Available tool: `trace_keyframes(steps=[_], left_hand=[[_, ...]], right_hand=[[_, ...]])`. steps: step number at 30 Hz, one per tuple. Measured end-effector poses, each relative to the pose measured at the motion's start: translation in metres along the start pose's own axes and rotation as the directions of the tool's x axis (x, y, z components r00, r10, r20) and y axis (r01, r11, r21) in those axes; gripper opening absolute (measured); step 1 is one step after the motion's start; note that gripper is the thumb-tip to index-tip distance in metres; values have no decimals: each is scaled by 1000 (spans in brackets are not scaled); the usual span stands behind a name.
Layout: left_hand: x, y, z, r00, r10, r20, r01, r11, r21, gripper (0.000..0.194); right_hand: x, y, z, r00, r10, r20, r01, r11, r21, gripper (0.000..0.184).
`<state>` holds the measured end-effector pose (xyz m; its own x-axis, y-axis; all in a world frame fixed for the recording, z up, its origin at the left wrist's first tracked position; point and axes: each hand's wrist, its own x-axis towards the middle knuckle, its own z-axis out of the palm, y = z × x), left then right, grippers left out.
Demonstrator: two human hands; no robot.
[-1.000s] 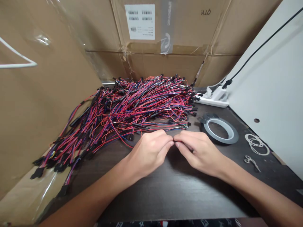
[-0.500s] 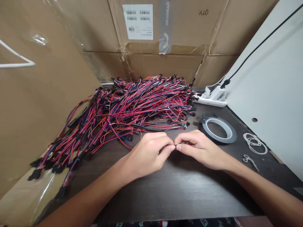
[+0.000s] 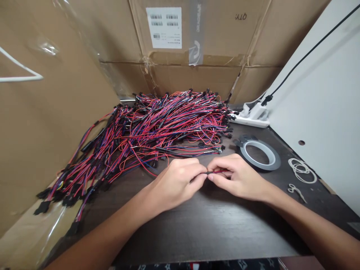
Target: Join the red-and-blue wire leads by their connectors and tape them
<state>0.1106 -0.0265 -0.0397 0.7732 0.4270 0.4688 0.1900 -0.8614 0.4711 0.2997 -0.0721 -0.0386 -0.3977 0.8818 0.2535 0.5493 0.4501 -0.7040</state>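
Note:
My left hand (image 3: 176, 183) and my right hand (image 3: 239, 177) meet fingertip to fingertip over the dark table (image 3: 202, 225). Both are closed in a pinch on one thin wire lead (image 3: 216, 171), red with a black end, which runs between the two pinches. Just behind the hands lies a big heap of red, blue and black wire leads (image 3: 157, 127) with black connectors, spreading from the back middle down to the left edge.
A grey tape roll (image 3: 260, 154) lies to the right of my right hand. White rubber bands (image 3: 302, 170) sit further right. A white power strip (image 3: 251, 115) stands at the back right. Cardboard boxes (image 3: 197, 45) wall the back and left; a white panel (image 3: 326, 101) stands on the right.
The fingertips have drawn slightly apart, and a short red and black stretch of the wire lead now shows between them. The hands have stayed in place.

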Motion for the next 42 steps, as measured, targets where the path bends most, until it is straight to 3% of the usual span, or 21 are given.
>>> trace_keyframes(steps=[3, 9, 18, 25, 31, 34, 37, 42], left_hand=[[-1, 0, -1, 999, 36, 33, -38, 997, 60, 20], [-1, 2, -3, 994, 56, 99, -71, 986, 149, 26], [-2, 4, -5, 987, 62, 148, -79, 991, 113, 27], [1, 8, 0, 997, -67, -36, 65, 997, -32, 15], [6, 9, -2, 943, -317, 98, 330, 928, -171, 9], [8, 9, -3, 912, -385, 141, 409, 882, -234, 12], [9, 9, -3, 906, -406, 124, 424, 867, -262, 13], [6, 9, -2, 953, -301, 40, 303, 936, -180, 13]], right_hand=[[-1, 3, -1, 993, -122, 5, 122, 987, -105, 15], [-1, 5, -4, 974, -225, 37, 228, 961, -155, 18], [-3, 5, -4, 965, -247, 94, 259, 955, -147, 20], [-1, 7, -1, 957, -289, -34, 278, 943, -181, 14], [-1, 11, 1, 938, -331, -99, 307, 930, -203, 10], [0, 12, 1, 934, -343, -104, 315, 924, -216, 11], [0, 13, 0, 939, -325, -113, 296, 931, -215, 10], [-1, 12, -1, 958, -274, -88, 257, 952, -168, 5]])
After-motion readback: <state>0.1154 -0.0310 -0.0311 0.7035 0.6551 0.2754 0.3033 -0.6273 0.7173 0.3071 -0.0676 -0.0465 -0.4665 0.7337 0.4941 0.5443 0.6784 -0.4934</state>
